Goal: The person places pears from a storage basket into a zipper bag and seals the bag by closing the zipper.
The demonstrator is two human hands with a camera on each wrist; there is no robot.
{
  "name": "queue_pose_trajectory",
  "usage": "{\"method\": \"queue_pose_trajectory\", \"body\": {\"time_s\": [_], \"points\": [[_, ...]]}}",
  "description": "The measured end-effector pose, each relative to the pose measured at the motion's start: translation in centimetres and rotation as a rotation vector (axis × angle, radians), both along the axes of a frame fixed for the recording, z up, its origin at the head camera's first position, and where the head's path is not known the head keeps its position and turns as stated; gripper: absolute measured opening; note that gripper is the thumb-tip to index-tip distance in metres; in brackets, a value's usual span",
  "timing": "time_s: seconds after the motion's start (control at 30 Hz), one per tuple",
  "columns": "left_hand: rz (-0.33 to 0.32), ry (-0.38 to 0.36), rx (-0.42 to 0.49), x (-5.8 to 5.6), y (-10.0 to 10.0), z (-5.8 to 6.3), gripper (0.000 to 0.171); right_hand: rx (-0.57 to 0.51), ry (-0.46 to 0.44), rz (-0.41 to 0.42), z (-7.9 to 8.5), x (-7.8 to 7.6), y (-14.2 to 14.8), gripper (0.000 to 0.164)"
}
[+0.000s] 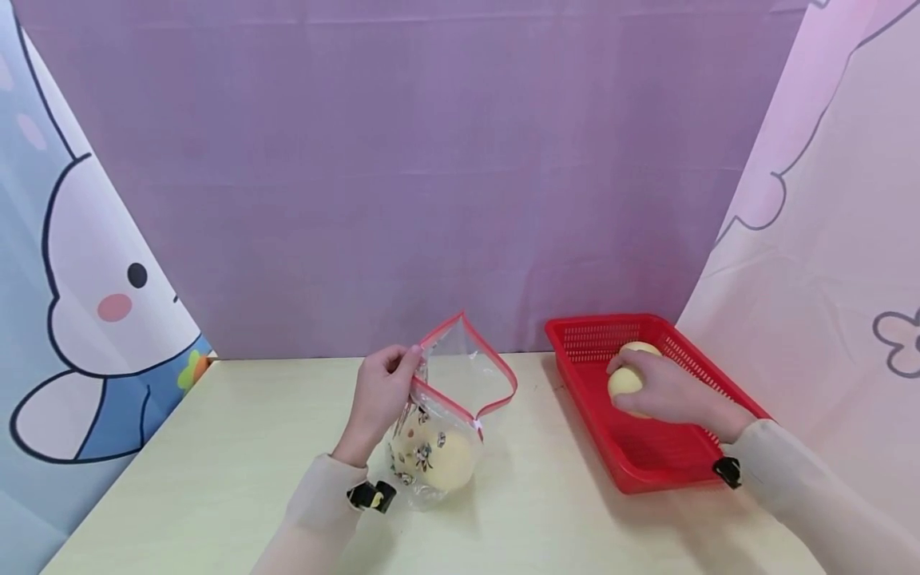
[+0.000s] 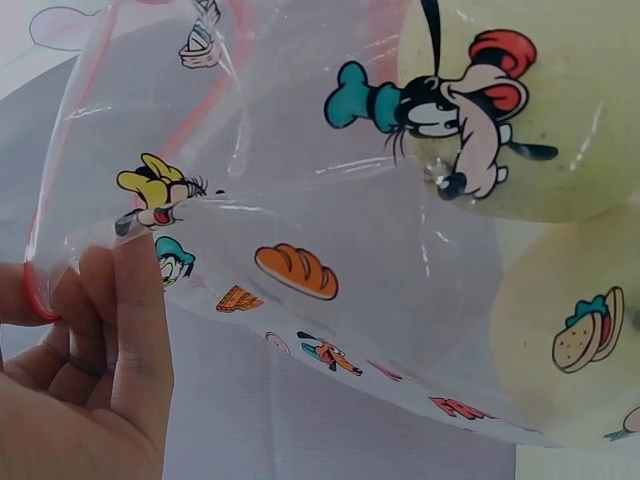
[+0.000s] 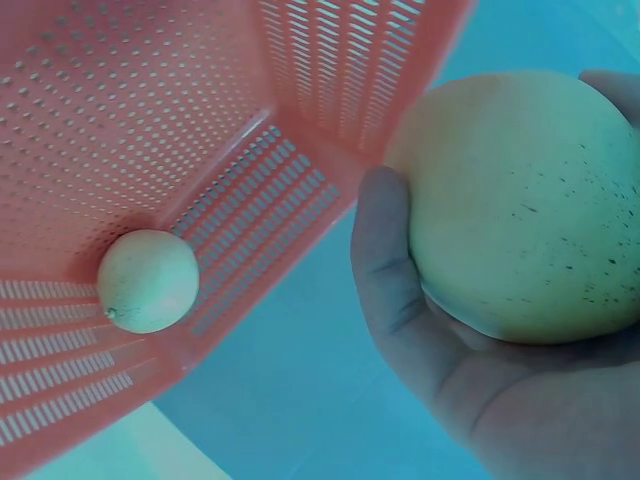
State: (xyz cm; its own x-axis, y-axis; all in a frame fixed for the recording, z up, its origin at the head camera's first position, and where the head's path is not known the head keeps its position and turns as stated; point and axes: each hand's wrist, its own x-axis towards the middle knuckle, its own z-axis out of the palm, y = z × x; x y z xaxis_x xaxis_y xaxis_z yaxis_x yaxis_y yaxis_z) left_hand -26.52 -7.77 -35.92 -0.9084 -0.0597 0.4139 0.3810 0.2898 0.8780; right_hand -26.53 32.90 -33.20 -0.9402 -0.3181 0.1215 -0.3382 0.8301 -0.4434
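Note:
My left hand [image 1: 384, 391] pinches the red-edged rim of a clear zip bag [image 1: 426, 411] printed with cartoon figures. The bag's mouth gapes open, and round pale yellow fruits [image 1: 454, 463] lie in its lower part; the left wrist view shows at least two through the plastic [image 2: 300, 215]. Over the red basket [image 1: 592, 431], my right hand [image 1: 668, 387] grips another round pale yellow fruit [image 1: 624, 383]. Dark specks mark this fruit's skin [image 3: 520, 210] in the right wrist view. A further fruit [image 3: 150, 280] rests in a corner of the basket.
The basket has slotted, perforated walls and stands at the right of the pale table [image 1: 237, 447]. Behind the table hangs a purple cloth [image 1: 431, 176]. Printed cartoon sheets border the left [image 1: 108, 239] and right [image 1: 812, 303] sides.

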Motion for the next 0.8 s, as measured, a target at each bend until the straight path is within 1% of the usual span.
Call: {"method": "queue_pose_trajectory", "body": {"time_s": [0.1,0.3,0.47,0.63,0.8], "points": [[-0.003,-0.001,0.003,0.0,0.0,0.1,0.031,-0.012,0.014,-0.003,0.5,-0.1,-0.5,0.064],[-0.004,0.008,0.012,-0.1,-0.1,0.4,0.031,-0.04,0.025,-0.008,1.4,-0.6,-2.0,0.06],[-0.006,0.003,0.007,-0.2,-0.1,0.2,0.031,-0.061,0.024,-0.029,1.5,-1.1,-3.6,0.063],[-0.006,-0.006,0.018,-0.3,0.0,-0.3,0.031,-0.115,0.017,-0.012,1.4,-1.6,-5.2,0.067],[-0.013,-0.011,0.032,-0.2,0.1,-0.5,0.032,-0.129,0.011,-0.002,1.5,-1.9,-6.3,0.067]]}}
